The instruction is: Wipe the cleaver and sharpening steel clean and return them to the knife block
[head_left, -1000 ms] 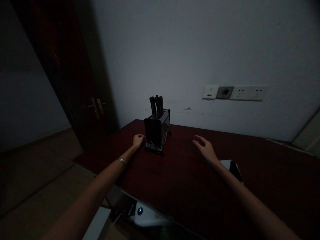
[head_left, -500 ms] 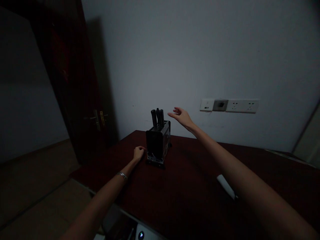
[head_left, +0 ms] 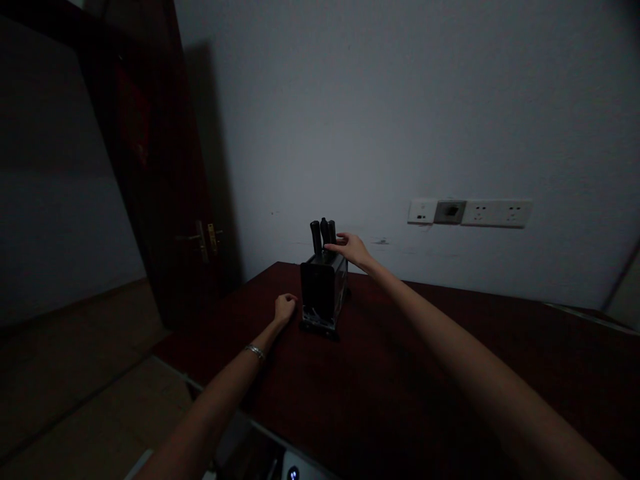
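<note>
A dark knife block point(head_left: 319, 290) with glossy side panels stands upright on the table. Several black knife handles stick up from its top, among them a left-hand knife point(head_left: 315, 237). My right hand point(head_left: 351, 249) is at the top of the block, with thumb and fingers closed around the rightmost knife point(head_left: 333, 231), whose blade is hidden in the block. Beside the block's lower left side, my left hand point(head_left: 285, 307) rests on the table with its fingers curled in and nothing visible in them. A silver bracelet point(head_left: 255, 351) circles the left wrist.
The dark red table point(head_left: 380, 380) reaches back to a pale wall bearing a row of sockets point(head_left: 470, 213). An open dark door point(head_left: 165, 200) with a metal handle point(head_left: 201, 240) is at the left. Below the table's front edge sits a white device point(head_left: 305, 467).
My right hand has moved left and down from the air beside the block onto a knife handle. My left hand stays beside the block. My right arm now hides the white object on the table.
</note>
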Tool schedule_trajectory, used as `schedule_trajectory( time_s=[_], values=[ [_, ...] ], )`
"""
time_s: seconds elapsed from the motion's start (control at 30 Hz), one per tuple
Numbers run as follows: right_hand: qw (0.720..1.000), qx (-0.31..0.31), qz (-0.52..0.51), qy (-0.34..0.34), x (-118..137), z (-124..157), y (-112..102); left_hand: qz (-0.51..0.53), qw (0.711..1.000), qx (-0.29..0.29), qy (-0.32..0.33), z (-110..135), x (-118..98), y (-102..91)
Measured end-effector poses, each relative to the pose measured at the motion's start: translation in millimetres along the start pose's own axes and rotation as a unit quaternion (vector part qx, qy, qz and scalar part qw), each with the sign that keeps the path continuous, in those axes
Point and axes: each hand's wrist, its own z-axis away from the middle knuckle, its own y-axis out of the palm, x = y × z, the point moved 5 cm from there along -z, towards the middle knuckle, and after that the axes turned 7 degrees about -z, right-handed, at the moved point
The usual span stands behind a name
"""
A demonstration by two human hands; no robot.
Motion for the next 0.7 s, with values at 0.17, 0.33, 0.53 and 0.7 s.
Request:
schedule_trajectory(
  time_s=[0.17, 0.33, 0.53, 0.7],
  values=[
    [1.000, 0.003, 0.016, -0.013, 1.0, 2.0, 4.8, 0.001, 1.000, -0.001, -0.002, 0.0, 0.1, 0.7],
    [0.999, -0.017, 0.032, -0.016, -0.1, 4.3, 4.0, 0.001, 1.000, -0.001, -0.005, 0.7, -0.1, 0.5],
    [0.999, -0.028, 0.041, -0.019, 0.4, 4.3, 5.1, 0.002, 1.000, 0.005, -0.007, 0.0, 2.2, 1.9],
    [0.998, -0.025, 0.046, -0.027, 2.0, 4.2, 5.0, 0.003, 1.000, 0.007, -0.009, 0.5, 1.3, 1.5]
  ],
)
